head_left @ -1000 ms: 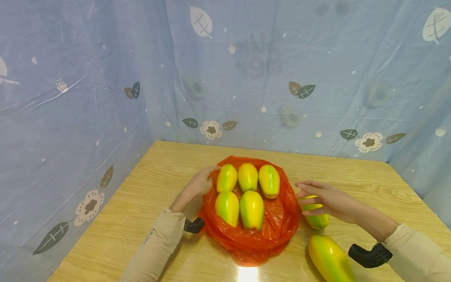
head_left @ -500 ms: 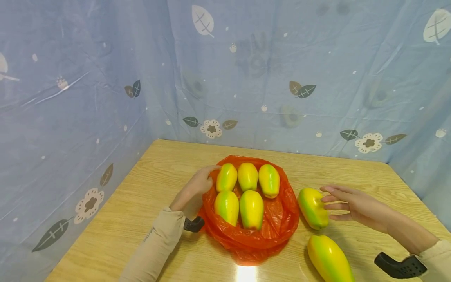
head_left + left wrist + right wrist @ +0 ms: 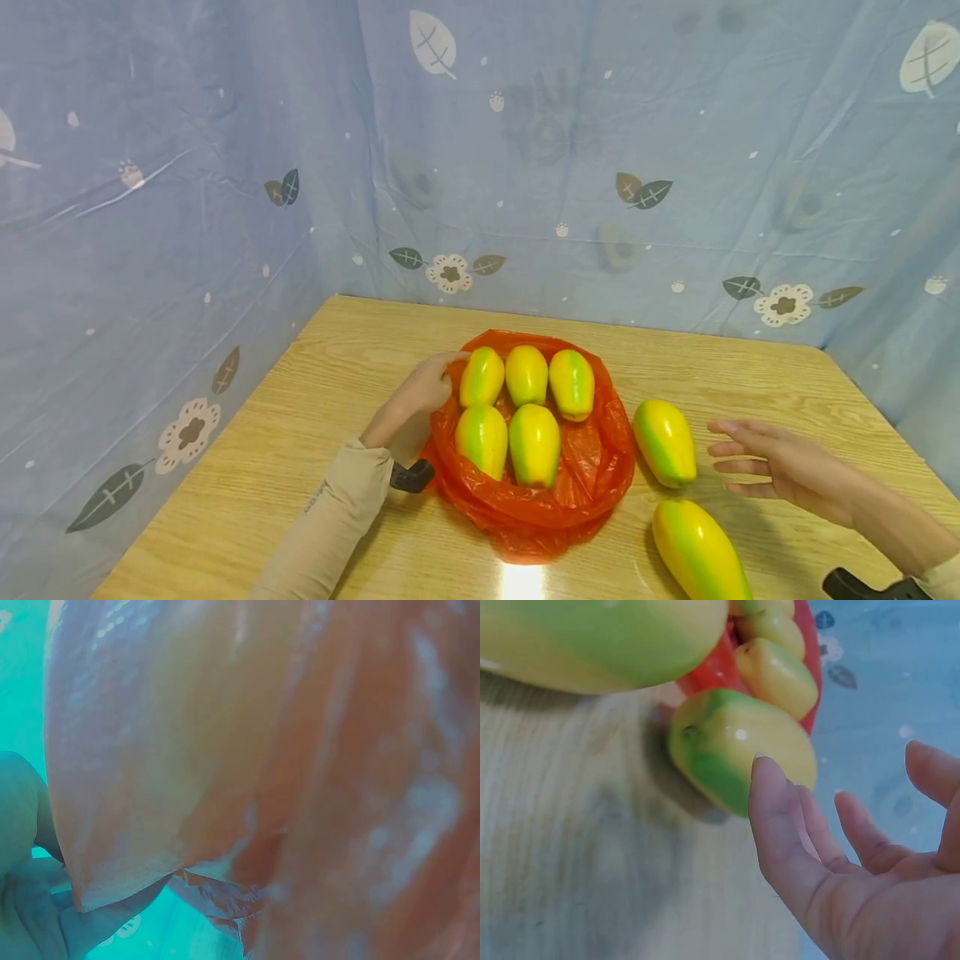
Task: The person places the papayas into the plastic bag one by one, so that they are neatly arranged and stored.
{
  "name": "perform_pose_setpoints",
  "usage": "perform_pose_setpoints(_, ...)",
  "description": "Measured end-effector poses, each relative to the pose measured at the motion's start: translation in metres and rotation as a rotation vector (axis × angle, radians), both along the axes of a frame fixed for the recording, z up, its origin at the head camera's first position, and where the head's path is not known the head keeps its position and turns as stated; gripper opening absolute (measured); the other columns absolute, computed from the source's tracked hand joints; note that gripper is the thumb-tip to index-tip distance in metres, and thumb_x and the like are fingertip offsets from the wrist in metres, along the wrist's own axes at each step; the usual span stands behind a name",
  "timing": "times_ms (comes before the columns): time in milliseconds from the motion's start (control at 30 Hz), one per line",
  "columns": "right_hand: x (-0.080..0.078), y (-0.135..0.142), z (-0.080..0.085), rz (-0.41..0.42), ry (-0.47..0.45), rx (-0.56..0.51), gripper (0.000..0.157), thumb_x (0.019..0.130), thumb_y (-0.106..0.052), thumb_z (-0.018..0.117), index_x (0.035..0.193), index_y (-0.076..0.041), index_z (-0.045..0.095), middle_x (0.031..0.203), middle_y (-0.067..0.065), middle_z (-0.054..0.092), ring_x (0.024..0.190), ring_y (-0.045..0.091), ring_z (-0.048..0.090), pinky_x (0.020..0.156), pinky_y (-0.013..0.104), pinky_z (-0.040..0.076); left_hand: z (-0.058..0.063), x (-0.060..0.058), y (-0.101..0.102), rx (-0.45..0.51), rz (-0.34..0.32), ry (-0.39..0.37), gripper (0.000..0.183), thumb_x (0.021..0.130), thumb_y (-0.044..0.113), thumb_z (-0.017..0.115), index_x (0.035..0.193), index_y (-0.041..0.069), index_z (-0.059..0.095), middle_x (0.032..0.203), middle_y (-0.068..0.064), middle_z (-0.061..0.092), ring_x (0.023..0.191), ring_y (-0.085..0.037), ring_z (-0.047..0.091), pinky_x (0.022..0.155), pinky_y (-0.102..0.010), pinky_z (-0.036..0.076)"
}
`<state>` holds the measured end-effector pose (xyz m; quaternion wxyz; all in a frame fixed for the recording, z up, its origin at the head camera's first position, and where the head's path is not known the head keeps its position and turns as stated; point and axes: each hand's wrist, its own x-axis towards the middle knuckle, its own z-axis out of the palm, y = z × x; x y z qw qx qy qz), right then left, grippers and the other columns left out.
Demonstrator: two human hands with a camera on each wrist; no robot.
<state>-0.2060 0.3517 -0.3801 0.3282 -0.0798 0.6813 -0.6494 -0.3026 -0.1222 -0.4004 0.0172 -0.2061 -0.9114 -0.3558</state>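
Note:
An opened red plastic bag (image 3: pixel 592 471) stands on the wooden table with several yellow-green papayas (image 3: pixel 535 446) inside, in two rows. My left hand (image 3: pixel 417 390) is at the bag's left rim, holding the thin film between thumb and fingers; in the left wrist view the red film (image 3: pixel 217 735) covers most of the picture. One papaya (image 3: pixel 665 442) lies just right of the bag. My right hand (image 3: pixel 787 475) hovers to the right of it, fingers loosely spread and holding nothing. A longer papaya (image 3: pixel 701 550) lies nearer to me, cut off by the frame's lower edge.
A light wooden table (image 3: pixel 300 450) carries everything. Blue curtains (image 3: pixel 540 167) printed with leaves and flowers enclose it at the back and sides. Each wrist wears a black band mount (image 3: pixel 412 477).
My right hand has drawn back to the right, off the papaya beside the bag, which now shows in full. The left hand and the bag stay as they were.

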Motion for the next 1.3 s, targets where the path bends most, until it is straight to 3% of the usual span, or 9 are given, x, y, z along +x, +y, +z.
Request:
perform_pose_setpoints(133, 0.005, 0.003, -0.01, 0.01, -0.031, -0.023, 0.038, 0.106, -0.025, 0.026, 0.137, -0.016, 0.045, 0.124, 0.007, 0.053, 0.112, 0.019, 0.057, 0.095, 0.048, 0.046, 0.0, 0.0, 0.0, 0.002, -0.002, -0.008, 0.054, 0.084, -0.013, 0.041, 0.136, 0.0, 0.05, 0.137, -0.02, 0.048, 0.125, -0.032, 0.044, 0.104, -0.045, 0.037)
perform_pose_setpoints(200, 0.007, 0.004, -0.015, 0.013, -0.028, -0.026, 0.04, 0.106, -0.025, 0.026, 0.14, -0.012, 0.043, 0.124, 0.008, 0.053, 0.112, 0.02, 0.056, 0.094, 0.048, 0.046, 0.0, 0.001, 0.0, 0.003, 0.0, -0.011, 0.054, 0.084, -0.013, 0.041, 0.136, 0.0, 0.05, 0.137, -0.02, 0.048, 0.125, -0.032, 0.045, 0.104, -0.045, 0.037)
perform_pose_setpoints(433, 0.012, 0.003, -0.03, 0.028, -0.069, -0.065, 0.038, 0.106, -0.025, 0.026, 0.136, -0.019, 0.049, 0.124, 0.008, 0.052, 0.113, 0.023, 0.055, 0.095, 0.048, 0.045, -0.001, 0.0, 0.001, 0.005, 0.006, -0.006, 0.054, 0.083, -0.013, 0.041, 0.135, 0.0, 0.051, 0.136, -0.019, 0.049, 0.124, -0.032, 0.046, 0.103, -0.045, 0.038)
perform_pose_setpoints(633, 0.014, -0.001, -0.038, 0.053, -0.115, -0.116, 0.039, 0.106, -0.026, 0.026, 0.137, -0.016, 0.048, 0.127, 0.009, 0.052, 0.115, 0.024, 0.055, 0.096, 0.048, 0.044, -0.002, 0.0, 0.001, 0.014, 0.0, 0.0, 0.054, 0.083, -0.014, 0.04, 0.135, -0.001, 0.051, 0.136, -0.02, 0.05, 0.123, -0.032, 0.046, 0.103, -0.045, 0.038)
perform_pose_setpoints(933, 0.02, -0.002, -0.048, 0.069, -0.111, -0.087, 0.039, 0.106, -0.024, 0.026, 0.136, -0.014, 0.049, 0.129, 0.01, 0.05, 0.115, 0.025, 0.052, 0.095, 0.051, 0.045, -0.002, 0.0, 0.001, 0.011, 0.005, -0.003, 0.054, 0.083, -0.013, 0.04, 0.135, 0.0, 0.051, 0.137, -0.02, 0.049, 0.122, -0.031, 0.047, 0.102, -0.045, 0.038)
perform_pose_setpoints(1300, 0.022, -0.013, -0.05, 0.156, -0.122, -0.103, 0.044, 0.106, -0.021, 0.026, 0.145, -0.002, 0.031, 0.138, 0.008, 0.046, 0.119, 0.025, 0.05, 0.095, 0.053, 0.043, -0.001, 0.0, 0.001, 0.003, 0.006, -0.019, 0.054, 0.084, -0.013, 0.041, 0.136, 0.001, 0.05, 0.138, -0.02, 0.048, 0.126, -0.033, 0.044, 0.105, -0.046, 0.035)
